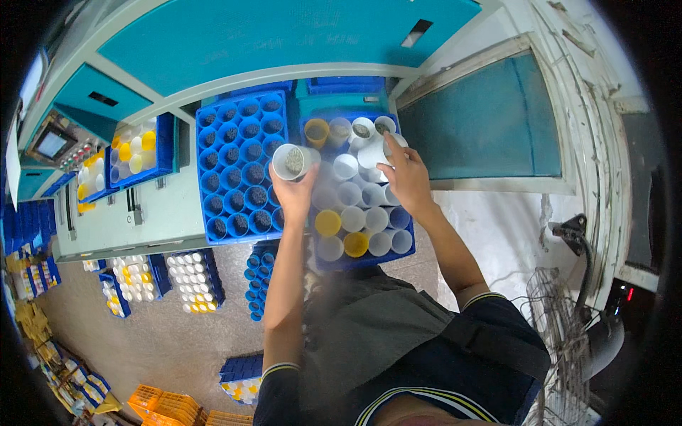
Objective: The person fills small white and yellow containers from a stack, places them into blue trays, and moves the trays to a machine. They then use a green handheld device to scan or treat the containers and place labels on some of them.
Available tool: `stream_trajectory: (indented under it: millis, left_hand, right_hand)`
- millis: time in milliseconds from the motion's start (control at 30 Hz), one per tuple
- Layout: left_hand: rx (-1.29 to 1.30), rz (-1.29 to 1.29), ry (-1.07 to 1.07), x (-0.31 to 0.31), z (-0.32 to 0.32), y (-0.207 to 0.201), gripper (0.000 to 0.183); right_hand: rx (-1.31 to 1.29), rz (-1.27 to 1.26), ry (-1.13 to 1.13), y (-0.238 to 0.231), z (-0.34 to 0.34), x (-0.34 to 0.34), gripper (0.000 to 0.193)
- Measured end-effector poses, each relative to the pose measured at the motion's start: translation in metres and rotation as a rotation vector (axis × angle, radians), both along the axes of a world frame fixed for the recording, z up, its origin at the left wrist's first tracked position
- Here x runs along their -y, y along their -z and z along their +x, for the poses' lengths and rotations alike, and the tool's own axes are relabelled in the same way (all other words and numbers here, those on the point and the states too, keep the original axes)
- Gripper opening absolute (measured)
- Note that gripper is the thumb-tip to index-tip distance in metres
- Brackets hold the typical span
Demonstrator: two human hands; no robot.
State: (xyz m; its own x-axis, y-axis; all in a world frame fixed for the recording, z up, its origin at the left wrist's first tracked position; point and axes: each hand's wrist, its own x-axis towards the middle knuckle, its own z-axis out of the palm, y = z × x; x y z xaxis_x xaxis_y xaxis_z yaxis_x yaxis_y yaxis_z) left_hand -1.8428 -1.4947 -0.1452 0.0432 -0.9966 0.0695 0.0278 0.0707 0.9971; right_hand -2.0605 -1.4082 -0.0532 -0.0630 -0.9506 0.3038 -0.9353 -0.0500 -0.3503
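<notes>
My left hand [293, 193] is wrapped round a white cup [310, 154] with small greyish pieces inside, its mouth tilted toward me. It hovers at the right edge of a blue crate [201, 167] filled with rows of blue cups [231, 175] holding dark pieces. My right hand [408, 179] grips another white cup [371, 155], lying tilted over a second blue crate [406, 247]. That crate holds several white cups [354, 216] and a few yellow cups [327, 222]. Some far cups contain greyish pieces; most near ones look empty.
A teal and cream machine [284, 39] stands ahead, with a control panel [53, 142] at left. Crates of white and yellow cups [138, 153] sit on its ledge. More crates [195, 280] and orange baskets [167, 406] stand on the floor. Wire mesh [558, 334] is at right.
</notes>
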Motion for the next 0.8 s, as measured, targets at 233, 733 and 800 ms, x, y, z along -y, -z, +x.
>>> stream_trajectory:
  millis: [233, 733, 800]
  left_hand:
    - [0.249, 0.119, -0.039, 0.018, -0.052, 0.033, 0.065]
    - [0.829, 0.020, -0.148, 0.023, -0.067, 0.069, 0.081]
    - [0.785, -0.014, -0.131, 0.022, -0.064, 0.069, 0.082]
  right_hand:
    - [0.047, -0.098, 0.020, 0.031, -0.041, 0.028, 0.067]
    - [0.102, -0.054, -0.188, 0.042, -0.033, 0.055, 0.026]
    - [0.062, -0.033, -0.220, 0.039, -0.030, 0.054, 0.021]
